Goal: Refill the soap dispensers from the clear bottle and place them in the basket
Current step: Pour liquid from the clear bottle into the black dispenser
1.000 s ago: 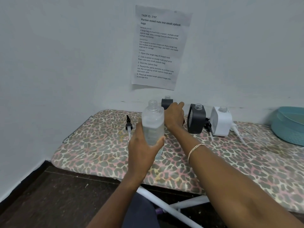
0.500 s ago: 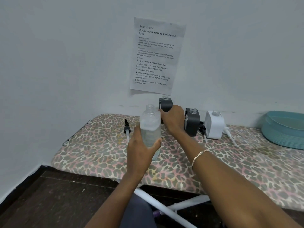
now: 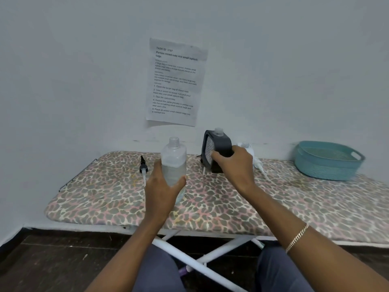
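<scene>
Now in right hand (image 3: pixel 235 168): black dispenser (image 3: pixel 221 143).

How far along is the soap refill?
Early. Done: the clear bottle is uncapped, the dark dispenser has an open neck, and one pump lies on the board. In hand: left hand holds the bottle, right hand grips the dark dispenser. Left: pouring, the white dispenser, pumps back on; no dispenser shows in the basket.

The padded leopard-print worktop (image 3: pixel 294 199) is showing grey-brown spots on tan and pink. The boxy dark grey soap dispenser (image 3: pixel 223 144) is showing a white dotted panel. The ribbed plastic basket (image 3: pixel 324 170) is looking teal, the round plastic bottle (image 3: pixel 173 158) clear.
</scene>
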### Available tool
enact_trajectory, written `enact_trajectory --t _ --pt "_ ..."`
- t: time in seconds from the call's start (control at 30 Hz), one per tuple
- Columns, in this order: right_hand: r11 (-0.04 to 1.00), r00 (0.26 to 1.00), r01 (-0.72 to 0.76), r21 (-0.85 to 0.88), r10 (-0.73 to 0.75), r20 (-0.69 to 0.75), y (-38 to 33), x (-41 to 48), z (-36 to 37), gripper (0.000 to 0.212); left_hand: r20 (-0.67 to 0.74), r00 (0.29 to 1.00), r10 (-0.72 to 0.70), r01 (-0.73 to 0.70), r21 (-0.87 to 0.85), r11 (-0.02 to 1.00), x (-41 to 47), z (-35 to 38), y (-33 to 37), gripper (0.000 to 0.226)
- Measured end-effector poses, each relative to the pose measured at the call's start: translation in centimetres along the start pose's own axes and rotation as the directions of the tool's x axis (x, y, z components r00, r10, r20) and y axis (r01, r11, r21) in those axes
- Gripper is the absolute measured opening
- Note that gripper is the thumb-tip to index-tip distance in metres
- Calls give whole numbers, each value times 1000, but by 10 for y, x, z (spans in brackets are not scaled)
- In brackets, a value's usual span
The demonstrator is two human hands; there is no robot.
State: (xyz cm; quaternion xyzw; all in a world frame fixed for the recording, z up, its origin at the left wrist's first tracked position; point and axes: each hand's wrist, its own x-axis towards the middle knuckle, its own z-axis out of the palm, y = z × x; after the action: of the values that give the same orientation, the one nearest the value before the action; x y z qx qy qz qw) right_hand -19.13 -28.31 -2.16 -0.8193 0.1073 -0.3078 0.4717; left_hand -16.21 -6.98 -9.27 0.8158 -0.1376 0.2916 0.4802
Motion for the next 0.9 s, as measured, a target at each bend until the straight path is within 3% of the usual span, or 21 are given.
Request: enact_trajectory --t 0.33,0.43,0.8,0.9 --pt "998 998 62 -25 -62 -15 56 -57 -35 33 46 996 81 -85 92 992 -13 6 19 73" --pt "998 999 52 -23 -52 -4 66 -63 -34 25 49 995 90 -95 110 989 -14 7 22 72" --pt "1000 999 11 16 -11 36 90 -67 -28 27 76 986 146 -159 212 964 -16 12 23 77" --pt "997 997 5 82 -11 79 82 -68 -29 45 78 985 156 -170 239 956 -17 12 26 78"
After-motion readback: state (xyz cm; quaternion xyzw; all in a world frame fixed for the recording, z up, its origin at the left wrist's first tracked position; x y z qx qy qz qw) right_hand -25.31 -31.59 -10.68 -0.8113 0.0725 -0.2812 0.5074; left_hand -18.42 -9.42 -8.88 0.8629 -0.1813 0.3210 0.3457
